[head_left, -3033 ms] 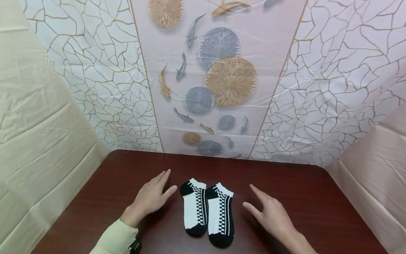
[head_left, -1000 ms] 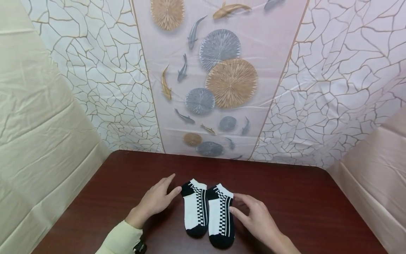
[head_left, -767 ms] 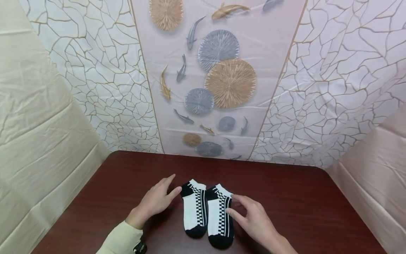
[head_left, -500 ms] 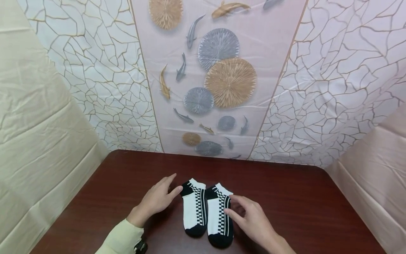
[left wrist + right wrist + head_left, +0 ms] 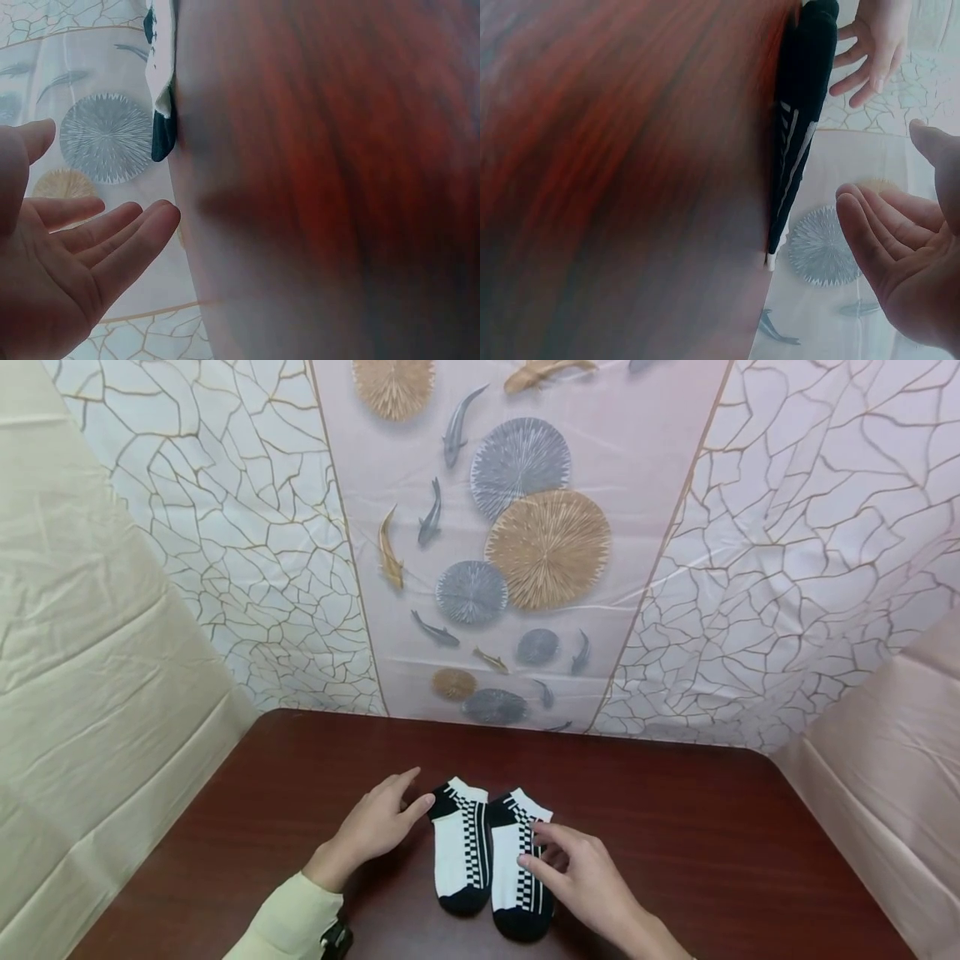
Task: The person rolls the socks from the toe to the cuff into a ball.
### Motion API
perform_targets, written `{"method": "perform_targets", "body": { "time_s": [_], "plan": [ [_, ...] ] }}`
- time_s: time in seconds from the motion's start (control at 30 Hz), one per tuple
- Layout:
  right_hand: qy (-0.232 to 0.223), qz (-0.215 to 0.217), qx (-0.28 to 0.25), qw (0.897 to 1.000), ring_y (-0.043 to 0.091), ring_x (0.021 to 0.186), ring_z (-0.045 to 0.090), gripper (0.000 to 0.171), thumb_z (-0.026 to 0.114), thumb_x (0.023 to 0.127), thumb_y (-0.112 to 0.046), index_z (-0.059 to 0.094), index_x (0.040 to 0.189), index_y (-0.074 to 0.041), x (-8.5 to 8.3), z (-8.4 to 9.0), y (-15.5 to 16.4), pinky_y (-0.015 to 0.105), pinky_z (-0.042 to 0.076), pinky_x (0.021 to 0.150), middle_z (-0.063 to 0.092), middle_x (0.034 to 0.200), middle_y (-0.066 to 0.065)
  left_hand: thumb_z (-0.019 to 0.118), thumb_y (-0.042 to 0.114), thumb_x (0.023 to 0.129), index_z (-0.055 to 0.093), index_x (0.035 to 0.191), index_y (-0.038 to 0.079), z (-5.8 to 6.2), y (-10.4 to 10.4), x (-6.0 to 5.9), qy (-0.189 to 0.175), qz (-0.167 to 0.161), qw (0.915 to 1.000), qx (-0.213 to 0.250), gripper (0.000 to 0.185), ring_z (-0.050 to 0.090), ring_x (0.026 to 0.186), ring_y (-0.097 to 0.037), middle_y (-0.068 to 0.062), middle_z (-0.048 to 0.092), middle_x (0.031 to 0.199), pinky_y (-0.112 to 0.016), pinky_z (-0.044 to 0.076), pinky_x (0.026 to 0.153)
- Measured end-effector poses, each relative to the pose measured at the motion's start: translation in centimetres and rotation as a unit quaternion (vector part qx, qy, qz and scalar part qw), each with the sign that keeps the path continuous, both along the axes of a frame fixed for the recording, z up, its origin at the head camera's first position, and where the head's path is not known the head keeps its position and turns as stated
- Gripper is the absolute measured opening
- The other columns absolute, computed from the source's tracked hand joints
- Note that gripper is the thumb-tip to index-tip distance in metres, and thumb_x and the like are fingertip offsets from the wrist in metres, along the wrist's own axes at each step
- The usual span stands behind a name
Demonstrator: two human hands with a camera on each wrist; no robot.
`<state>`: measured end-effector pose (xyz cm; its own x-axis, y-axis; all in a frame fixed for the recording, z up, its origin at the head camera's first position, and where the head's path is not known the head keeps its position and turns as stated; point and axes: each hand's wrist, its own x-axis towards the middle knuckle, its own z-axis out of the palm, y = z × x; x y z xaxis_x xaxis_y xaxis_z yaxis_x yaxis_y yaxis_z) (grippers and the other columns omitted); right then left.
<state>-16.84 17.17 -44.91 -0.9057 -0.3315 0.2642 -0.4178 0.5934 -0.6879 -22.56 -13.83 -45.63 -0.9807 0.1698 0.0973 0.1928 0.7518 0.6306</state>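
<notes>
On the dark red wooden table (image 5: 675,827), two black-and-white checkered ankle socks (image 5: 491,860) lie side by side. The relaxed left hand (image 5: 375,827) rests beside them; the right hand (image 5: 577,877), fingers loose, hovers over the right sock. A careless pinch could bunch the fabric or drag both.

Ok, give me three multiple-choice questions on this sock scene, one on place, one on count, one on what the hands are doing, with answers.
1. Where do the black-and-white checkered ankle socks lie?
A. on the dark red-brown wooden table
B. on a chair
C. in a basket

2. How many socks are there?
A. one
B. two
C. four

3. How is the left hand?
A. clenched in a fist
B. gripping a sock
C. fingers straight, beside the left sock

Answers: 1 A, they lie flat, side by side, on the tabletop. 2 B, one pair shows. 3 C, it rests open, while the right hand reaches over the right sock.
</notes>
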Motion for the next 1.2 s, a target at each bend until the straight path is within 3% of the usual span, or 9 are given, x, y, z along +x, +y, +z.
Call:
{"method": "perform_targets", "body": {
  "time_s": [0.47,0.7,1.0,1.2],
  "plan": [
    [0.011,0.021,-0.009,1.000,0.004,0.073,0.063,0.040,0.074,0.092,-0.034,0.069,0.122,-0.008,0.1,0.2,-1.1,0.025,0.054,0.062,0.071,0.097,0.004,0.059,0.043,0.101,0.045,0.150,0.008,0.3,0.5,-0.5,-0.008,-0.005,0.9999,0.006,0.062,0.065,0.106,-0.025,-0.013,0.055,0.141,-0.050,0.050,0.094],
    [0.009,0.035,-0.013,0.999,0.004,0.073,0.064,0.040,0.074,0.093,-0.032,0.068,0.121,-0.003,0.3,-0.1,-1.9,0.025,0.054,0.063,0.072,0.097,0.006,0.061,0.038,0.101,0.047,0.148,0.005,0.0,0.5,-0.7,-0.015,-0.010,0.9993,0.033,0.059,0.065,0.105,-0.026,-0.015,0.059,0.136,-0.049,0.051,0.093],
    [0.057,0.054,-0.019,0.997,0.002,0.070,0.062,0.032,0.076,0.091,-0.026,0.070,0.114,-0.005,0.3,-0.6,-2.8,0.027,0.054,0.062,0.072,0.090,0.002,0.063,0.033,0.100,0.049,0.146,0.003,-0.1,0.6,-0.9,-0.032,-0.010,0.9977,0.058,0.056,0.062,0.113,-0.031,-0.017,0.061,0.132,-0.051,0.049,0.095],
    [0.045,0.068,-0.013,0.997,0.001,0.070,0.063,0.034,0.076,0.092,-0.025,0.070,0.115,-0.001,0.2,-0.8,-3.2,0.025,0.054,0.061,0.072,0.090,0.004,0.063,0.030,0.101,0.050,0.145,0.002,-0.2,0.7,-1.3,-0.037,-0.010,0.9962,0.079,0.054,0.062,0.113,-0.029,-0.018,0.062,0.131,-0.049,0.050,0.093]
  ]
}}
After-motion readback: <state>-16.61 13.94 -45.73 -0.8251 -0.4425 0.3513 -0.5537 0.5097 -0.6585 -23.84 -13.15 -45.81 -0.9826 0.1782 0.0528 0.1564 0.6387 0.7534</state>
